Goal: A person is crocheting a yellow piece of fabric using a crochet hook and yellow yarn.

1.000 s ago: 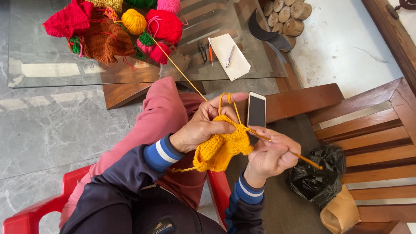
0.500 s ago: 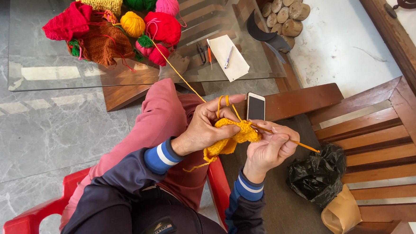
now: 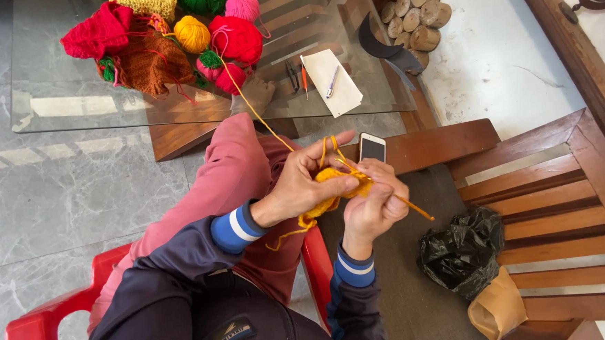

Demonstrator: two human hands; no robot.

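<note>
My left hand (image 3: pixel 303 180) pinches a small orange crocheted piece (image 3: pixel 331 189) over my lap, with the orange yarn strand (image 3: pixel 258 114) looped over its raised forefinger. My right hand (image 3: pixel 373 201) grips a thin crochet hook (image 3: pixel 415 209) whose tip is pushed into the same piece; the handle sticks out to the right. The strand runs up and left to an orange-yellow yarn ball (image 3: pixel 192 32) on the glass table (image 3: pixel 71 99). I sit in a red plastic chair (image 3: pixel 42 328), one pink-trousered knee raised.
Red, green and pink yarn balls and a brown knitted piece (image 3: pixel 152 64) crowd the table. A notepad with a pen (image 3: pixel 332 82) and small scissors (image 3: pixel 290 74) lie there too. A phone (image 3: pixel 372 148) rests on a wooden bench; a black plastic bag (image 3: pixel 462 251) sits below it.
Both hands have drawn closer together, bunching the orange piece between them. The right hand turned the hook inward, and the left forefinger lifted with the yarn over it.
</note>
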